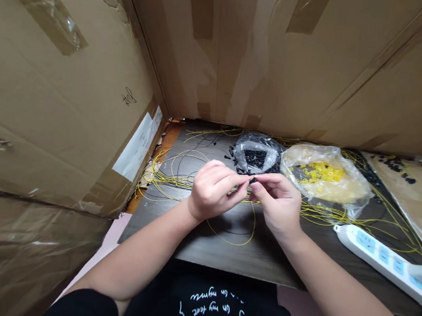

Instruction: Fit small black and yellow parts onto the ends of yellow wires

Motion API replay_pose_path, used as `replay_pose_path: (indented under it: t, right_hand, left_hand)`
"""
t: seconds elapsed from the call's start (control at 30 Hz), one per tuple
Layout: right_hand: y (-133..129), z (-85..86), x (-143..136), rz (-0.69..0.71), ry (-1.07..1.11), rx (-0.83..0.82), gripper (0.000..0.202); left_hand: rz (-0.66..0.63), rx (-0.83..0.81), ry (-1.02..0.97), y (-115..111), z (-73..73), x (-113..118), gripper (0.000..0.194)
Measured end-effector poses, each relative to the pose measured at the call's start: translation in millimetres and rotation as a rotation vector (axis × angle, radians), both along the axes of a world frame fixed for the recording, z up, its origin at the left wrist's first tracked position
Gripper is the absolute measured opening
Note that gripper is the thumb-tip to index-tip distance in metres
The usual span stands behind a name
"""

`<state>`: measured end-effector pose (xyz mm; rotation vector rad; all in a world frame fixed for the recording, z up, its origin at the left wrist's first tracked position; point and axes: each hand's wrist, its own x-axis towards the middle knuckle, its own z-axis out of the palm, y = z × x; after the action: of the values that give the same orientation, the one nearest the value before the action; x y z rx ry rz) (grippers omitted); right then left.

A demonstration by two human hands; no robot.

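Note:
Both hands meet over the middle of the dark table, fingertips nearly touching. My left hand (217,190) is closed, its thumb and index finger pinching at a small black part (253,180). From the other side, my right hand (280,200) grips the same part between thumb and fingers. Beneath and beside the hands run thin yellow wires (171,179), and one yellow loop (253,228) hangs below the hands. Just behind the fingers is a clear bag of small black parts (255,157). To its right lies a clear bag of yellow rings (322,173).
Cardboard walls (222,53) enclose the back and left of the table (219,254). A white power strip (385,257) lies at the right. Behind it, a cardboard piece (418,195) carries some black bits. Loose black parts lie around the black parts' bag.

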<state>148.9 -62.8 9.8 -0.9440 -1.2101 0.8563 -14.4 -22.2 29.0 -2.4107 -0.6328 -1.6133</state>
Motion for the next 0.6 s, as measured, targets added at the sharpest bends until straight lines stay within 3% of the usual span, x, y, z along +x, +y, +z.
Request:
replay_pose_path:
  t: [0.6]
  right_hand:
    - [1.1, -2.6, 6.2, 0.051, -0.070, 0.118, 0.016]
  left_hand:
    - [-0.057, -0.016, 0.000, 0.8, -0.2, 0.9, 0.009]
